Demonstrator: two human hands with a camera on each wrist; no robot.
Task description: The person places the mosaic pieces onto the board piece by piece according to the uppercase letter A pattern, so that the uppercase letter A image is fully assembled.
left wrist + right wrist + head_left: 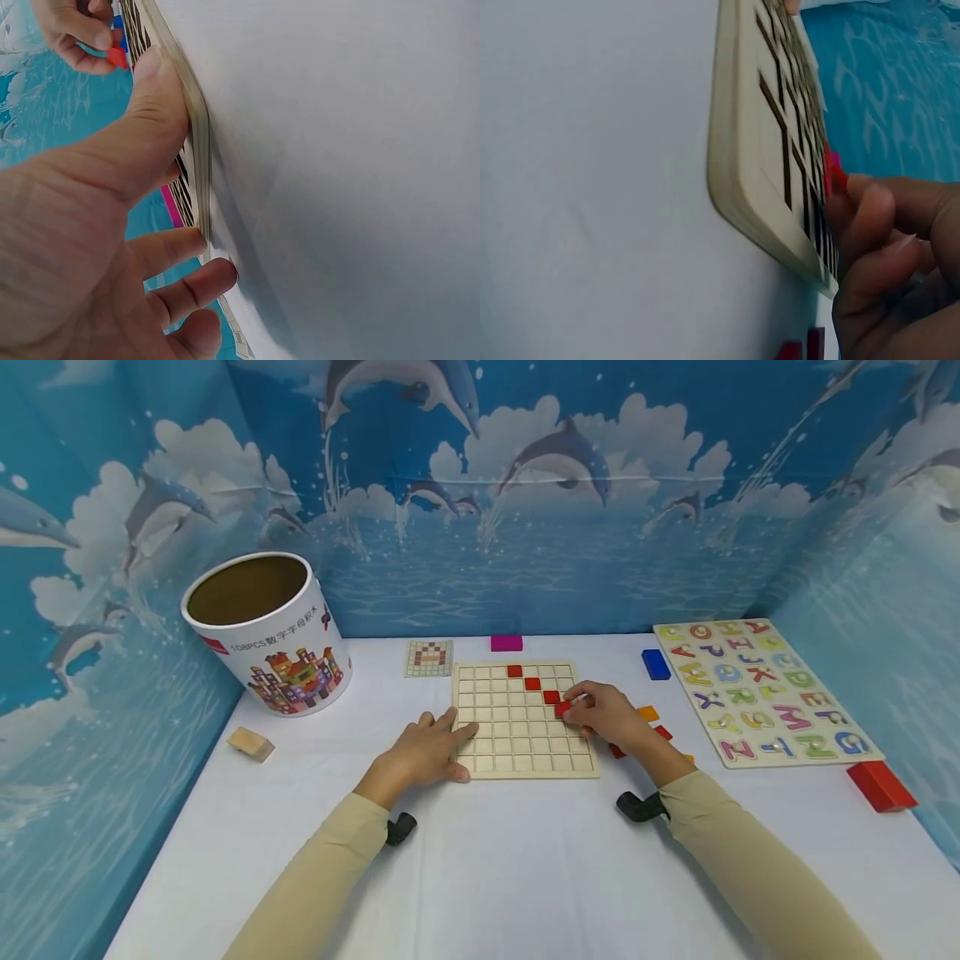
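A wooden grid board [510, 752] lies flat on the table. My left hand [427, 747] rests at its left edge, fingers spread; in the left wrist view the thumb [154, 94] lies along the board's rim. At the board's right side, my right hand [606, 714] pinches a small red square tile [562, 710] between thumb and fingertips, right over a cell. Three more red tiles [532, 683] sit in cells, stepping diagonally down from the top row towards that hand. In the right wrist view the pinched tile [839, 180] is partly hidden by the fingers.
Loose red and orange tiles [648, 713] lie beside the right forearm. A small pattern card [429, 658], a magenta block [506, 643] and a blue block [656, 664] are behind. An alphabet board [772, 693] and red block [881, 787] stand right; a bucket [300, 652] and wooden block [251, 743] left.
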